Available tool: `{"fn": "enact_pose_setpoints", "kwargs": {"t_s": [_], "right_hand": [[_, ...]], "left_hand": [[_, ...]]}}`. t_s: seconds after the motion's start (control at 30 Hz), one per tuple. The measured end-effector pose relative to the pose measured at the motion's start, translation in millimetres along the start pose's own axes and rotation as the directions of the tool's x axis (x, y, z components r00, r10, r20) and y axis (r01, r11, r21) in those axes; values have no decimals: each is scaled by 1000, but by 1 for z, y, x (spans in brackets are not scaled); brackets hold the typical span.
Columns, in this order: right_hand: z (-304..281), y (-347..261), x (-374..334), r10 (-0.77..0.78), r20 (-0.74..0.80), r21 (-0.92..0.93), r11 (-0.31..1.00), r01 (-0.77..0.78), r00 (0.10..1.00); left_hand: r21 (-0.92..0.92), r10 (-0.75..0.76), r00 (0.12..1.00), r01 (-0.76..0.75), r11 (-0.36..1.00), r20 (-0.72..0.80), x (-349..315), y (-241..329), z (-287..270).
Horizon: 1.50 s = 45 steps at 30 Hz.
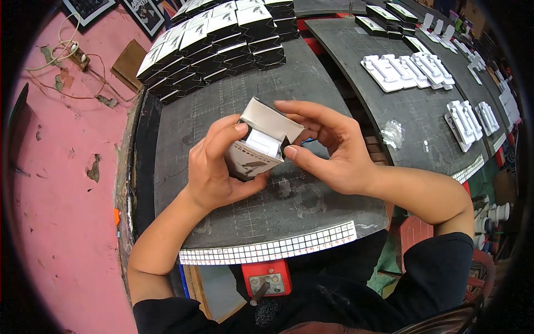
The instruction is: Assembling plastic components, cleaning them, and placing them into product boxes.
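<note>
A small black-and-white carton is held above the dark table, its top flap standing up. Inside its mouth a white insert shows. My left hand wraps round the carton's left side, thumb and fingers on opposite faces. At the right, my right hand is curved round the open end, its thumb by a black side flap and its fingers near the raised flap. Whether the right fingertips press on the carton is hard to see.
Many closed cartons are stacked at the far left of the table. On the right-hand table lie white moulded trays, clear plastic bags and more black cartons. A gridded ruler strip runs along the near edge.
</note>
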State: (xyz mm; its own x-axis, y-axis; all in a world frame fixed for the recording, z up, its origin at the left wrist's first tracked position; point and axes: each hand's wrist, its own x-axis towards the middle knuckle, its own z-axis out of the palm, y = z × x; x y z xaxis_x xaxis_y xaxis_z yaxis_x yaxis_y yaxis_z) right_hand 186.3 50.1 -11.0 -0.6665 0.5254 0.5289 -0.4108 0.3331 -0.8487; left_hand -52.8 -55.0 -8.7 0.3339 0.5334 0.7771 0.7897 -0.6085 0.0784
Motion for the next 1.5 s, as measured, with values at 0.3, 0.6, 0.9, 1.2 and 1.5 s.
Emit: {"fn": "enact_pose_setpoints", "kwargs": {"t_s": [0.3, 0.6, 0.9, 1.2, 1.5], "right_hand": [[-4, -5, 3, -216, 58, -294, 929, 223, 975], [2, -2, 2, -235, 17, -319, 920, 228, 972], [7, -12, -4, -177, 125, -438, 873, 214, 976], [-45, 4, 28, -160, 18, -675, 726, 131, 987], [-42, 23, 22, 89, 383, -844, 439, 309, 920]], "left_hand": [[18, -115, 991, 115, 993, 62, 3, 9, 1], [33, -138, 988, 136, 990, 73, 3, 12, 2], [42, -157, 986, 155, 987, 63, 6, 16, 3], [-165, -505, 862, 493, 854, -39, 3, 2, -1], [-499, -763, 645, 678, 540, 51, -8, -22, 6]]}}
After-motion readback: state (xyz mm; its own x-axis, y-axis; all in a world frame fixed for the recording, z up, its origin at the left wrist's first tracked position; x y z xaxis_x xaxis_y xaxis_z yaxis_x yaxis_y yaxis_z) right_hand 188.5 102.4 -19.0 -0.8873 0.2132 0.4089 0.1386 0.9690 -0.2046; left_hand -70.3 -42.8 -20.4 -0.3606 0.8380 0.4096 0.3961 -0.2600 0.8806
